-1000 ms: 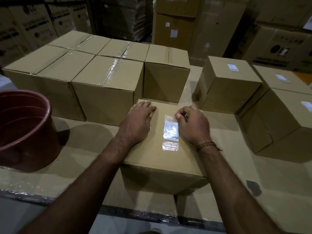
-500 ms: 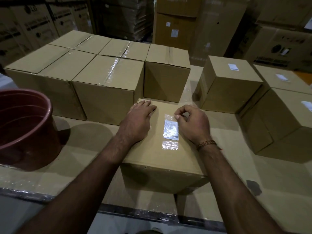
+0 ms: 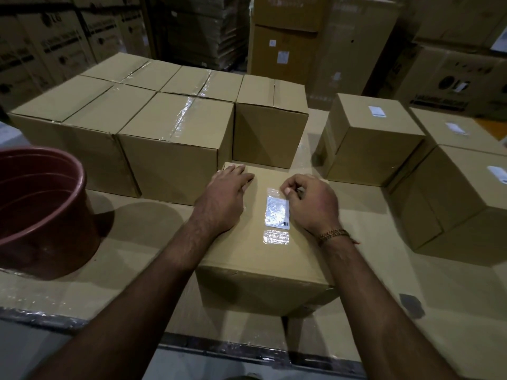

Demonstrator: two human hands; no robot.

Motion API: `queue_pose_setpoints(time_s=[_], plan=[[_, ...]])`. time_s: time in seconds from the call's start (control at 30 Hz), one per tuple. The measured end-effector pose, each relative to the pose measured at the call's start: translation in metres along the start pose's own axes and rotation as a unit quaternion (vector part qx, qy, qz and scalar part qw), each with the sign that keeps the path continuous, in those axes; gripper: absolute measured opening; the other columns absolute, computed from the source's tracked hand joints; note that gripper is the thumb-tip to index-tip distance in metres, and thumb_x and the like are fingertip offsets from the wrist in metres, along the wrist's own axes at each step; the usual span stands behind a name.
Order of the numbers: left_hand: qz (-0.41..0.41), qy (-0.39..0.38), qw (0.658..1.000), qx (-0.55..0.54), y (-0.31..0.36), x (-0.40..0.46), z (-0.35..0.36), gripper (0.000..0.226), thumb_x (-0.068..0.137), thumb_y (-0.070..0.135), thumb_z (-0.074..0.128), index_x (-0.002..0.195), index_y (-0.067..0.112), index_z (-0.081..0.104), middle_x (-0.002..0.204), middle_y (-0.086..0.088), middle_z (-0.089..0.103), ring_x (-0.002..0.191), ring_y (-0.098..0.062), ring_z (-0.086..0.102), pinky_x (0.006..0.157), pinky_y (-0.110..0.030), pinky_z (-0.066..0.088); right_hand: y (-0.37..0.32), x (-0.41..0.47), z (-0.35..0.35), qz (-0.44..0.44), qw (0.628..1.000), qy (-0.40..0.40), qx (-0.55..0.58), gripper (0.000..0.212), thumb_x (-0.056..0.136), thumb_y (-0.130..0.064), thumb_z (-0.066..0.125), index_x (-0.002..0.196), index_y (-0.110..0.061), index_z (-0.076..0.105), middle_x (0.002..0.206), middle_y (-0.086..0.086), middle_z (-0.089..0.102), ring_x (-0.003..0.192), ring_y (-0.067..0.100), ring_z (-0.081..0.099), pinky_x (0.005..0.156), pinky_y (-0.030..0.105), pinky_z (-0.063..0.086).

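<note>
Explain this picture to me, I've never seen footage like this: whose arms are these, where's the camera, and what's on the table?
There is no machine here. A person wears a wide-angle camera on the head, looking forward and down, so the two arms are their own. The left hand lies flat on a small box. The right hand has curled fingers at the top corner of a taped label on that box; I can't tell whether it pinches the tape. The box stands on a cardboard-covered surface. A red bucket sits to the left, and more boxes stand behind and to the right. Nothing is lifted.
</note>
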State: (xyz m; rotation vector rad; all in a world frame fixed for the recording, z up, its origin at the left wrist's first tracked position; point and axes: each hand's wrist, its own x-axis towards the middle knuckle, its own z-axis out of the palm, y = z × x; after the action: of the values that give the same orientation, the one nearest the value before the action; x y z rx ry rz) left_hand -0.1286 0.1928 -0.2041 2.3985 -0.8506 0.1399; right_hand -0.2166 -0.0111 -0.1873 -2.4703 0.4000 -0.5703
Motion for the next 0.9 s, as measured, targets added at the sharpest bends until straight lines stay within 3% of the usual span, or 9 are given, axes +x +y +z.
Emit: queue_pose_setpoints(time_s=[0.47, 0.63, 0.7, 0.8, 0.9], plan=[[-0.001, -0.004, 1.0, 0.011, -0.0017, 0.0011, 0.0017, 0.043, 0.107, 0.016, 0.044, 0.148, 0.023, 0.054, 0.162, -0.003, 0.043, 0.154, -0.023, 0.031, 0.128, -0.047, 0.02, -0.0002, -0.001, -0.0047, -0.002, 0.999, -0.003, 0.033, 0.008, 0.091, -0.026, 0.071, 0.086, -0.031, 0.073, 0.095, -0.018, 0.068, 0.088, 0.002, 0.06, 0.077, 0.026, 0.048], [0.005, -0.002, 1.0, 0.014, -0.0042, 0.0022, 0.0039, 0.044, 0.105, 0.013, 0.047, 0.147, 0.022, 0.055, 0.161, -0.005, 0.045, 0.153, -0.024, 0.034, 0.126, -0.049, 0.024, -0.0022, -0.0022, -0.0087, -0.007, 0.998, -0.014, 0.054, 0.01, 0.087, -0.019, 0.078, 0.083, -0.027, 0.074, 0.092, -0.018, 0.071, 0.088, -0.016, 0.059, 0.067, -0.002, 0.035], [0.003, -0.001, 1.0, 0.014, -0.0039, 0.0018, 0.0039, 0.043, 0.106, 0.014, 0.046, 0.147, 0.022, 0.055, 0.161, -0.004, 0.044, 0.153, -0.023, 0.033, 0.127, -0.048, 0.022, -0.0021, -0.0015, -0.0076, 0.001, 0.998, -0.011, 0.056, 0.009, 0.086, -0.02, 0.077, 0.083, -0.027, 0.074, 0.089, -0.02, 0.073, 0.087, -0.012, 0.061, 0.067, 0.001, 0.036], [0.002, 0.003, 1.0, 0.009, -0.0035, 0.0008, 0.0036, 0.041, 0.109, 0.017, 0.041, 0.147, 0.022, 0.056, 0.161, -0.003, 0.045, 0.152, -0.023, 0.033, 0.127, -0.046, 0.021, -0.0013, -0.001, -0.0056, 0.007, 0.998, -0.008, 0.058, 0.008, 0.086, -0.023, 0.076, 0.083, -0.03, 0.072, 0.087, -0.022, 0.073, 0.086, -0.002, 0.065, 0.073, 0.021, 0.048], [0.0, 0.001, 1.0, 0.011, -0.0034, 0.0015, 0.0033, 0.042, 0.109, 0.018, 0.039, 0.147, 0.022, 0.055, 0.161, -0.003, 0.044, 0.152, -0.023, 0.033, 0.127, -0.046, 0.021, -0.0017, -0.0016, -0.0063, 0.006, 0.998, -0.008, 0.063, 0.009, 0.085, -0.021, 0.075, 0.081, -0.029, 0.072, 0.085, -0.023, 0.073, 0.084, 0.0, 0.065, 0.074, 0.024, 0.05]])
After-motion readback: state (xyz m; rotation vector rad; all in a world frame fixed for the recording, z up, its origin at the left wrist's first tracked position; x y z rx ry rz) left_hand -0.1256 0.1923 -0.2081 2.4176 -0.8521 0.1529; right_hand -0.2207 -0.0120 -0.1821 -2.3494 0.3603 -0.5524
